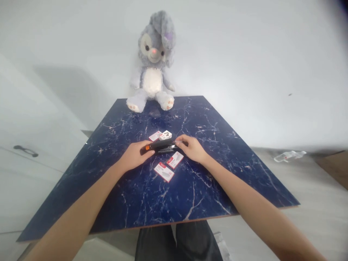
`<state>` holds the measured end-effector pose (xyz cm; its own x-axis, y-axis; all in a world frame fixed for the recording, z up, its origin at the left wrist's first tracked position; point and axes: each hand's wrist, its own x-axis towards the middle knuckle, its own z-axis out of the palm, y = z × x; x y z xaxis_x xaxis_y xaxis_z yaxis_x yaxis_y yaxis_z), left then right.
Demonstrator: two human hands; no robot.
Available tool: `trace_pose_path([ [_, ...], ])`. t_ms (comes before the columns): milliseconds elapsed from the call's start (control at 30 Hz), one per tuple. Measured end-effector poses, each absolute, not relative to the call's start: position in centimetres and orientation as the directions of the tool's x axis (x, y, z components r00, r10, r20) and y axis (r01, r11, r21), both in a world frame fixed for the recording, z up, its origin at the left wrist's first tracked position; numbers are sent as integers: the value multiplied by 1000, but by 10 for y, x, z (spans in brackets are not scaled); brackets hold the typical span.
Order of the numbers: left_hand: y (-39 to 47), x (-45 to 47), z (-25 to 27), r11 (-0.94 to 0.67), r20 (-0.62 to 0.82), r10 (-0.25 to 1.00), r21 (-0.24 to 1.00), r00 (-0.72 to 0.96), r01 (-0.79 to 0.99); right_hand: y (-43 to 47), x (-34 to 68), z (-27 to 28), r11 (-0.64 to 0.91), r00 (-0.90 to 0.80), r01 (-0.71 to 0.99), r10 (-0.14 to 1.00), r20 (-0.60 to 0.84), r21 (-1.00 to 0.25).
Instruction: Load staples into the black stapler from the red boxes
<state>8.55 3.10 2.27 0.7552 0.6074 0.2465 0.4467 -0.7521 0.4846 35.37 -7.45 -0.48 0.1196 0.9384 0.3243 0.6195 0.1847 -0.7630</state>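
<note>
A black stapler [159,145] with an orange part lies level between my hands, at the middle of the blue table. Its metal rail shows along the near side. My left hand [135,154] is closed around the orange end. At the opposite end, my right hand [191,148] pinches the tip with thumb and forefinger. Two red-and-white staple boxes [164,171] lie on the near side, the smaller box [175,160] closer to the stapler. Just behind the stapler are a white box [165,135] with a dark picture and another red-and-white box [155,136].
The blue marbled table [217,174] narrows away from me toward a white wall. A grey plush rabbit [152,79] sits at its back edge. On the floor to the right lies a clear plastic bottle [289,156], near a brown cardboard piece [335,166].
</note>
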Motion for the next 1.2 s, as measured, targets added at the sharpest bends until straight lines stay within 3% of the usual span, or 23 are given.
trace_pose_path([
  [200,32,85,22,-745,235,611,493,756,449,-71,361,-4,109,290,571,900,325,-813],
  [467,31,86,23,-743,239,614,496,752,449,-75,359,-2,143,189,642,923,336,-753],
  [667,32,87,22,-740,232,620,491,750,460,-77,355,2,278,-44,721,933,358,-635],
  [933,32,87,22,-735,223,626,487,747,471,-76,356,2,334,-145,755,924,354,-564],
  [1100,32,87,22,-736,209,625,479,752,478,-79,354,5,320,-151,835,916,372,-448],
  [1200,34,85,19,-713,193,639,510,744,480,-83,354,14,186,-9,890,920,392,-417],
])
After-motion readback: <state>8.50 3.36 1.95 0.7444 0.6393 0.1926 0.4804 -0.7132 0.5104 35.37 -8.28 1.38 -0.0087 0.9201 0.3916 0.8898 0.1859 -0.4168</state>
